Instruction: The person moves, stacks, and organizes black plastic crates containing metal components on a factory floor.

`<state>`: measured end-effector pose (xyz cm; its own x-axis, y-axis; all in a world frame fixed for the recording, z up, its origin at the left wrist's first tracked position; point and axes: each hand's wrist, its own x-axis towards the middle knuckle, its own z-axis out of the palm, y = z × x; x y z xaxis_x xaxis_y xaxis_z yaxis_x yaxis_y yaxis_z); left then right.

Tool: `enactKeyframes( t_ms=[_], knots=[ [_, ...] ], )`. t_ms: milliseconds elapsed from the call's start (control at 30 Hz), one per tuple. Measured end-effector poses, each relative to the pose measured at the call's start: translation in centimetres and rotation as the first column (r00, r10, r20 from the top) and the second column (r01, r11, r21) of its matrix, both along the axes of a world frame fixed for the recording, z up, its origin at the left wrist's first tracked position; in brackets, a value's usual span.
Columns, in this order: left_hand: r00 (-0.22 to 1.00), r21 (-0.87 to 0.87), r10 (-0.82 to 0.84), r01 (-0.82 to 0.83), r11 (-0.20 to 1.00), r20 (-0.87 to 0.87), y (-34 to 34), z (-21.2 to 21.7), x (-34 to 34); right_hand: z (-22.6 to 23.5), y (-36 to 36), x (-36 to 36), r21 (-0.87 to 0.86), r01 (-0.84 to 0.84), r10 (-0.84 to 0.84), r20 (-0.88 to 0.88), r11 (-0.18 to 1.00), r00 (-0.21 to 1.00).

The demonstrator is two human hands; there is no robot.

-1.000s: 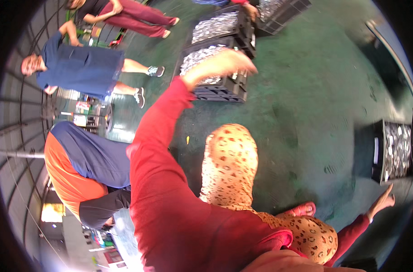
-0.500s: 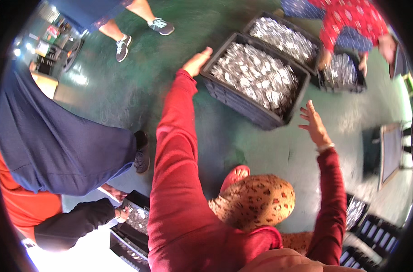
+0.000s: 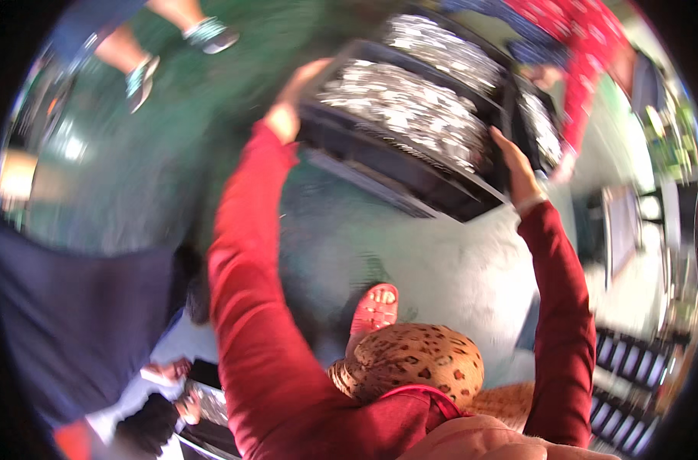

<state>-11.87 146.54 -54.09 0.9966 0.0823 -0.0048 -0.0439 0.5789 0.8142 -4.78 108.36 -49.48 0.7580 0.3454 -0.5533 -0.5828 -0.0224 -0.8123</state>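
Observation:
A black plastic crate point(image 3: 387, 165) full of small shiny silver pieces point(image 3: 403, 107) sits on the green floor ahead of me. My left hand point(image 3: 291, 103), on a long red sleeve, is clasped on the crate's left corner. On the crate's right rim, my right hand point(image 3: 515, 165) has its fingers curled over the edge. The picture is blurred by motion, so the fingers are not sharp.
A second filled crate point(image 3: 441, 46) stands behind the first, with a person in red patterned clothes point(image 3: 579, 54) bent over it. A person in dark blue point(image 3: 73, 322) crouches at my left. Below me are my spotted knee point(image 3: 410, 360) and pink sandal point(image 3: 376, 307). Dark racks point(image 3: 625, 383) stand at the lower right.
The view has swung toward the crate. Both my arms have stretched forward, and my hands have gone from open in the air to resting on the crate's two sides.

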Motion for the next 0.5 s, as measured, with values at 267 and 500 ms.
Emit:
enactKeyframes(
  t_ms=[267,500],
  knots=[
    [0.967,0.544,0.146,-0.009,0.839,-0.208,-9.8,10.3,-7.1,0.0,-9.1,-8.4,0.085,0.360,-0.369,0.136,0.929,0.919],
    [0.755,0.526,-0.553,0.649,0.550,-0.352,-21.5,-0.2,-13.6,-3.1,-27.3,-15.3,-0.457,0.362,-0.260,0.271,0.813,0.927]
  ],
)
